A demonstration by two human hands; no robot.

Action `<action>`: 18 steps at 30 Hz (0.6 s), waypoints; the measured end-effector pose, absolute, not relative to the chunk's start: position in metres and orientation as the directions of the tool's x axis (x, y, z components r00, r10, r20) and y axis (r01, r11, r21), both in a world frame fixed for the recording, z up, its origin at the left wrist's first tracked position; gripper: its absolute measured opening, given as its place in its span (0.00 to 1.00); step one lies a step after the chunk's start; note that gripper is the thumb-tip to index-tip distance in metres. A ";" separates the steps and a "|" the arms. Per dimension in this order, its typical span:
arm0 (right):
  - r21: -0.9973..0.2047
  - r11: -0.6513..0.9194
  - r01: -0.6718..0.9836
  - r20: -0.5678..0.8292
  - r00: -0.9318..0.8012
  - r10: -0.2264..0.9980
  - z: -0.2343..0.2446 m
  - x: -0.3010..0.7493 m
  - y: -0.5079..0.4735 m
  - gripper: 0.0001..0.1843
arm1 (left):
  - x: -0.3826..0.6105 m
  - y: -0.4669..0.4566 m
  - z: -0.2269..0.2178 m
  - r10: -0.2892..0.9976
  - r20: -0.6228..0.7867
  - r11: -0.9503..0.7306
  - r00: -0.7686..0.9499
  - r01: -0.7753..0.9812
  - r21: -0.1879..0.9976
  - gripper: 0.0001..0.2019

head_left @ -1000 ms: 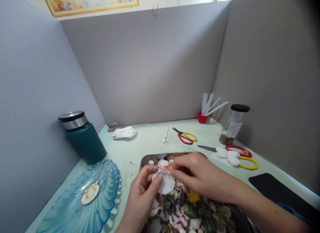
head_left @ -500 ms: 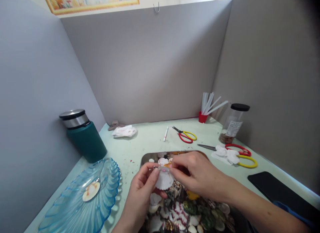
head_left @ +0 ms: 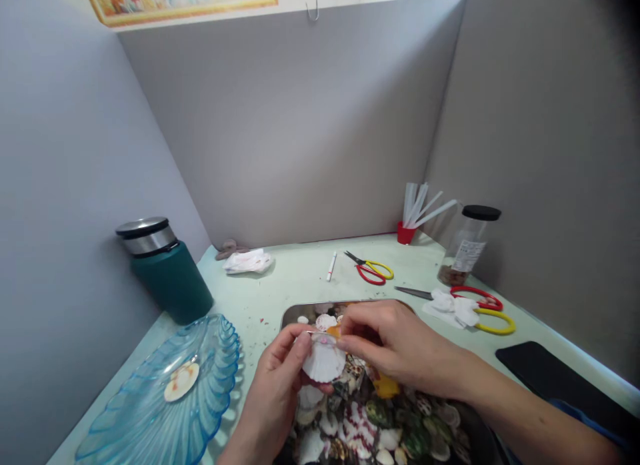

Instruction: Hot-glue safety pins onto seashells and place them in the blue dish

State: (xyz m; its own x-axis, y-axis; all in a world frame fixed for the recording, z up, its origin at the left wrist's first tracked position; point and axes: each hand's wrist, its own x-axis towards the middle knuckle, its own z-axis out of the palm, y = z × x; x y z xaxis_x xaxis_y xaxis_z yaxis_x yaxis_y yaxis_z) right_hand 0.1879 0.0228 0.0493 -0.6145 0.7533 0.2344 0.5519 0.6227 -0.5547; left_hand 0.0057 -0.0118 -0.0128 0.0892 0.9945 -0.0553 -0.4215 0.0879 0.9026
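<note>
A white scallop shell is pinched at its upper left edge by the thumb and fingers of my left hand. A thin, shiny strip or pin runs along the shell's top edge, with a small pink spot below it. My right hand is closed in a pinch at the shell's upper right corner; whatever lies between those fingertips is too small to make out. Both hands are above a metal tray full of mixed shells, partly hidden by my hands and right forearm.
A blue glass shell-shaped dish holding one scallop shell and a green bottle stand at left. Behind the tray are small scissors and a white pen. Larger scissors, a jar and a black phone-like slab are at right.
The shell and my left hand have shifted slightly left. My right hand's fingertips remain at the shell's top right edge.
</note>
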 end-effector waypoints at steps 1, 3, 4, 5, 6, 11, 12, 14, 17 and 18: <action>-0.587 0.607 0.535 0.225 -0.613 0.758 0.051 0.189 0.023 0.09 | 0.005 -0.012 -0.013 0.994 -0.054 0.090 0.096 -0.428 0.899 0.09; -0.642 0.581 0.500 0.204 -0.619 0.759 0.054 0.190 0.022 0.08 | 0.004 -0.012 -0.013 0.992 -0.052 0.098 0.115 -0.436 0.894 0.09; -0.662 0.572 0.484 0.197 -0.624 0.756 0.054 0.190 0.022 0.07 | 0.004 -0.012 -0.014 0.991 -0.050 0.101 0.126 -0.438 0.893 0.09; -0.677 0.564 0.472 0.189 -0.630 0.754 0.054 0.191 0.022 0.07 | 0.004 -0.012 -0.014 0.990 -0.046 0.101 0.134 -0.440 0.892 0.09; -0.688 0.558 0.464 0.182 -0.633 0.752 0.054 0.191 0.021 0.07 | 0.004 -0.012 -0.015 0.989 -0.044 0.102 0.140 -0.444 0.890 0.09; -0.674 0.561 0.481 0.219 -0.595 0.773 0.049 0.190 0.024 0.07 | 0.004 -0.013 -0.016 0.985 -0.054 0.126 0.166 -0.460 0.879 0.10; -0.652 0.574 0.495 0.239 -0.585 0.775 0.047 0.190 0.026 0.07 | 0.005 -0.012 -0.016 0.984 -0.056 0.128 0.170 -0.451 0.883 0.10; -0.598 0.606 0.525 0.277 -0.574 0.770 0.045 0.189 0.028 0.06 | 0.006 -0.011 -0.017 0.984 -0.052 0.118 0.170 -0.410 0.904 0.11; -0.521 0.649 0.555 0.324 -0.575 0.751 0.042 0.188 0.030 0.05 | 0.006 -0.009 -0.018 0.989 -0.043 0.088 0.142 -0.327 0.941 0.12; -0.505 0.658 0.559 0.332 -0.578 0.746 0.041 0.187 0.029 0.05 | 0.006 -0.008 -0.018 0.991 -0.044 0.081 0.126 -0.305 0.949 0.13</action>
State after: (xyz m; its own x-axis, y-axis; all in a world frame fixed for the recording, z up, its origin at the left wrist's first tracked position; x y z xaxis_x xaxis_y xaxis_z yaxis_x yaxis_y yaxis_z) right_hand 0.1874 0.0294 0.0413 -0.5780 0.7455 0.3318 0.5589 0.6579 -0.5047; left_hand 0.0063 -0.0085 -0.0184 0.1265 0.9910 -0.0439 -0.3047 0.0810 0.9490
